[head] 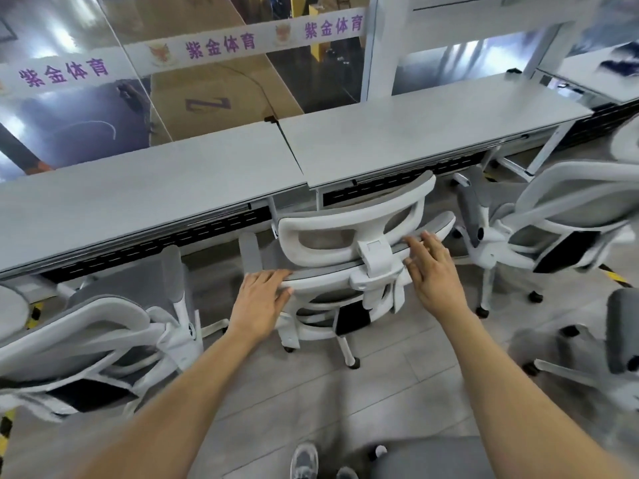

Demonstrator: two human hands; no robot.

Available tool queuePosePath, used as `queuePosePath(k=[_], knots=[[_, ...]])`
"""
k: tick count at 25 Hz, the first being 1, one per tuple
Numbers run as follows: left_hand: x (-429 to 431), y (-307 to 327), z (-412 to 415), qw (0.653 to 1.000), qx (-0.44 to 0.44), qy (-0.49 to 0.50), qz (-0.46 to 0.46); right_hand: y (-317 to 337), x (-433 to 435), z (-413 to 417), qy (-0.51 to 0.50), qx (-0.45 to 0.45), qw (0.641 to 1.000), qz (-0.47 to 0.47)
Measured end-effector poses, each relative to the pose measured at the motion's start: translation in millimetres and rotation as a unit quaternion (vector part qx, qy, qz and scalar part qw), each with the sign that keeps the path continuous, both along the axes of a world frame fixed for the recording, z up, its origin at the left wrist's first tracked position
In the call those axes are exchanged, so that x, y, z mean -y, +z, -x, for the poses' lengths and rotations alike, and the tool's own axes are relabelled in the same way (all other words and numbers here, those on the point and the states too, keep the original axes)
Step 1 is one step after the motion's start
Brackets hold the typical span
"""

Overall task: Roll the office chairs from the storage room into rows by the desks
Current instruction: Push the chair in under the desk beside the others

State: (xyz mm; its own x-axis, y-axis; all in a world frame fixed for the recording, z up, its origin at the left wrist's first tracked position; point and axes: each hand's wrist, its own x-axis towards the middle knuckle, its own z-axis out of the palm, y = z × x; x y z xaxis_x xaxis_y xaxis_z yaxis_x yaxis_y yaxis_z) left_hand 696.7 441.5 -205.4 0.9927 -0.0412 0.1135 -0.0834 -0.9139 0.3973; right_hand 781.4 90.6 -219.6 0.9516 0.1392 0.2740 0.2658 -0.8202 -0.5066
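Left hand: laid over the top edge of the middle chair backrest, fingers curled onto the rim, thumb against the frame, so the rim is lightly gripped. Right hand: flat and spread, fingers extended, resting on or just above the right end of the same top edge; nothing is clasped, and actual contact cannot be told. Chair is seen from behind, white frame with grey mesh, headrest tipped toward the desk, its top just at the desk edge. It is parked at the seam where this desk meets a second desk. A matching chair is seen to the left, another chair to the right, both by the desks. A glass partition with a lettered band runs behind the desks. A shoe is seen on the grey floor at the bottom.
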Motion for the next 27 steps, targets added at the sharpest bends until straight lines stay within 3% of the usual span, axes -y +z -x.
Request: queuePosePath(k=[10,15,22,27], knots=[[-25.3,1.1,1.9,1.0,-0.012,0.009,0.021,23.0,-23.0,9.1,-0.029,-0.051,0.994,0.089],[-24.3,1.1,-1.5,0.997,0.017,0.064,0.042,26.8,-14.2,-5.2,0.018,-0.001,0.994,0.11],[-10.6,-20.5,-7.4,0.982,0.106,0.127,0.087,20.1,15.4,-51.9,0.13,0.006,0.991,0.029],[23.5,-12.7,-7.0,0.976,0.12,0.16,0.082,13.2,32.1,-80.1,0.177,0.034,0.983,0.021]])
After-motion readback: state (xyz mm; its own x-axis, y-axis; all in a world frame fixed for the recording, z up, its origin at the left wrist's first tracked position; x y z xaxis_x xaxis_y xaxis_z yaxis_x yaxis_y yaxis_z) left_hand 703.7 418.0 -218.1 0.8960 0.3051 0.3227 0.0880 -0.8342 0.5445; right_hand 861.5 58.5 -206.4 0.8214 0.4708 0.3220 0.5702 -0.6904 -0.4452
